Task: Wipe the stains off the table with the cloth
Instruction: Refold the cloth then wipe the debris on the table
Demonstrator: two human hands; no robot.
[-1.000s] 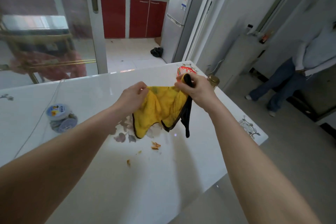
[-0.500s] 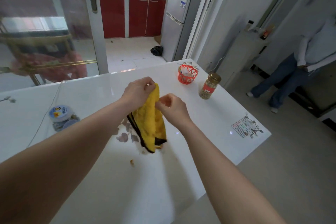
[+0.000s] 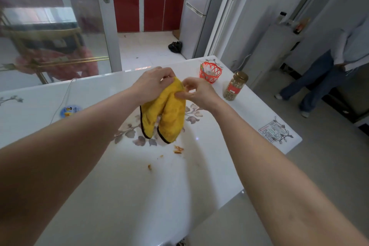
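A yellow cloth (image 3: pixel 165 114) with a dark hem hangs folded above the white table (image 3: pixel 123 189). My left hand (image 3: pixel 152 83) grips its top fold from the left. My right hand (image 3: pixel 196 91) pinches the same top edge from the right. Both lower lobes of the cloth dangle just over the table's flower print. Orange stains (image 3: pixel 178 149) lie on the table right below the cloth, with smaller orange specks (image 3: pixel 149 167) closer to me.
An orange mesh basket (image 3: pixel 210 72) and a gold-lidded jar (image 3: pixel 235 86) stand at the table's far right. A blue-lidded tub (image 3: pixel 70 110) and a white cable (image 3: pixel 63 96) are at the left. A person (image 3: pixel 327 66) stands on the floor to the right.
The cloth was spread wide between both hands, then gathered into a hanging fold. My right hand moved in next to my left and now pinches the top edge.
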